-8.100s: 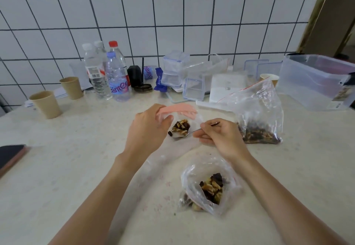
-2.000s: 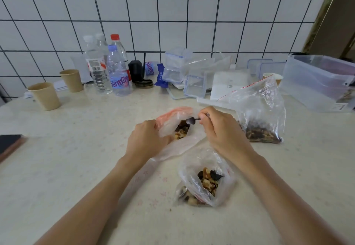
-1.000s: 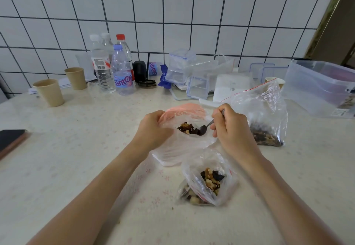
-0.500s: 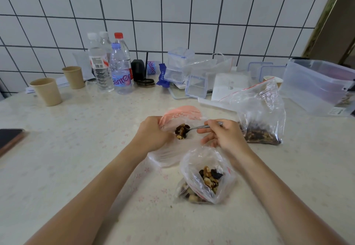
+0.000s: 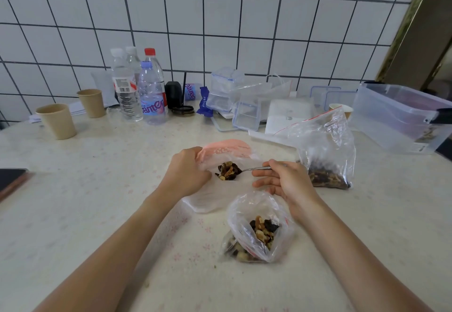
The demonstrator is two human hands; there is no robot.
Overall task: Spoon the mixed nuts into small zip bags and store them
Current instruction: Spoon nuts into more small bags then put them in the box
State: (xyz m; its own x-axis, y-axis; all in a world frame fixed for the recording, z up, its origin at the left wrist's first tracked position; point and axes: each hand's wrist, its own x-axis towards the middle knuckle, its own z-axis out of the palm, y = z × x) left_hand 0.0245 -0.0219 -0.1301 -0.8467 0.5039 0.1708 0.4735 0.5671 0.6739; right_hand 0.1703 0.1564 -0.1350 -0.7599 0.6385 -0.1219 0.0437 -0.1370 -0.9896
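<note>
My left hand (image 5: 187, 173) grips the near rim of a small clear zip bag with a pink top (image 5: 223, 149), holding its mouth up. My right hand (image 5: 287, 184) pinches the handle of a metal spoon (image 5: 254, 169). The spoon's bowl carries a heap of mixed nuts (image 5: 227, 171) at the mouth of that bag. Nearer me stands a second small bag (image 5: 259, 228), open, with nuts in it. The large nut bag with a red zip line (image 5: 325, 150) stands to the right, nuts at its bottom.
Along the tiled wall stand water bottles (image 5: 149, 91), two paper cups (image 5: 57, 120), stacked clear lunch boxes (image 5: 227, 91) and a white box (image 5: 288, 116). A big clear storage bin (image 5: 403, 118) sits at the right. A dark phone (image 5: 11, 177) lies at the left edge.
Over the last second the spoon came out of the pink-topped bag's depth and now sits level at its mouth with a heap of nuts. My left hand kept its grip.
</note>
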